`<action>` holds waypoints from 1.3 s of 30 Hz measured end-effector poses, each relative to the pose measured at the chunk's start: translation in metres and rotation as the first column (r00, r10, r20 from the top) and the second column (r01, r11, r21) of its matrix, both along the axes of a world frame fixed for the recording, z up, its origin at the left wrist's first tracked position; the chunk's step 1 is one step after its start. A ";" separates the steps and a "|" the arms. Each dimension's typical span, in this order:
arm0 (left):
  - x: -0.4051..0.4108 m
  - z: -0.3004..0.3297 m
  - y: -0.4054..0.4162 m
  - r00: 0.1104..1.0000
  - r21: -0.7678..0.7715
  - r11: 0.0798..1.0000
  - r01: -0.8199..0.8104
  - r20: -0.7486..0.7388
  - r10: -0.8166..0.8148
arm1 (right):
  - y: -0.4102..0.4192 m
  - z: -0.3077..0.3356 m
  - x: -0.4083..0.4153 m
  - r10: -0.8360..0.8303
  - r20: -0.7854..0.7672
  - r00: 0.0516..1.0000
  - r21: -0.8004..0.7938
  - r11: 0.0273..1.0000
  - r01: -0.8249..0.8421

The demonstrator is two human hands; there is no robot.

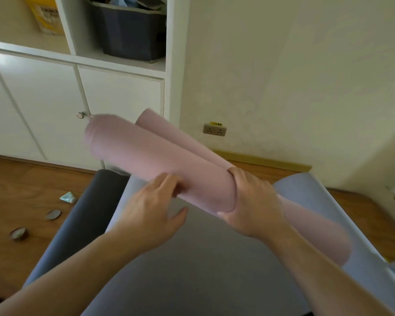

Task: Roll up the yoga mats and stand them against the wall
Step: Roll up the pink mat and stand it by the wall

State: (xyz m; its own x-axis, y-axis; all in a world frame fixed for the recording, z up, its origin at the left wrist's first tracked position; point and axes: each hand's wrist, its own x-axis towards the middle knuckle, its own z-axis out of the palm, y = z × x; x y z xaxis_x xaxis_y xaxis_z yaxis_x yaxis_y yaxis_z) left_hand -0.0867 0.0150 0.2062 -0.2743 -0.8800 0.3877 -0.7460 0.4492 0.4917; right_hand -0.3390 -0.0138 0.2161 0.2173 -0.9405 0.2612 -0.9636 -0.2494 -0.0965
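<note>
A rolled pink yoga mat (146, 153) is held in the air, slanting from upper left to lower right, with a loose flap showing behind the roll. My right hand (249, 201) grips around the roll near its middle. My left hand (155, 210) touches the roll's underside with its fingertips, fingers loosely bent. Beneath both hands a grey mat (203, 258) lies unrolled on the floor, its far edge curling up. A darker grey mat (96, 201) lies along its left side. The cream wall (294, 76) stands straight ahead.
A white cabinet (43, 103) with doors and a shelf holding a dark bin (132, 33) stands at the left. Two small round objects (53, 214) and a shiny wrapper (69, 197) lie on the wooden floor at the left. A wall socket (214, 130) sits low on the wall.
</note>
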 end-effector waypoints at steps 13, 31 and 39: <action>0.001 -0.031 -0.012 0.817 0.289 0.957 -0.013 0.555 -0.156 | 0.033 -0.037 0.032 0.315 -0.356 0.880 0.095 0.949 -0.301; 0.001 -0.012 -0.014 0.850 0.530 0.843 -0.097 0.484 -0.207 | 0.038 -0.040 0.040 0.272 -0.353 0.895 0.143 0.961 -0.236; -0.026 -0.044 0.006 0.725 0.110 0.993 -0.043 0.688 -0.044 | 0.029 -0.032 0.031 0.248 -0.244 0.938 0.260 0.948 -0.183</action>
State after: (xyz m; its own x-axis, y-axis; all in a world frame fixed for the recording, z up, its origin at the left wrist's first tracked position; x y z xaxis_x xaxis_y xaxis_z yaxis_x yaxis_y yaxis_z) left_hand -0.1125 0.0208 0.1618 -0.4271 -0.9042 -0.0070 -0.8983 0.4252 -0.1108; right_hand -0.3077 0.0150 0.1843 0.4527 -0.8900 -0.0536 -0.8865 -0.4557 0.0800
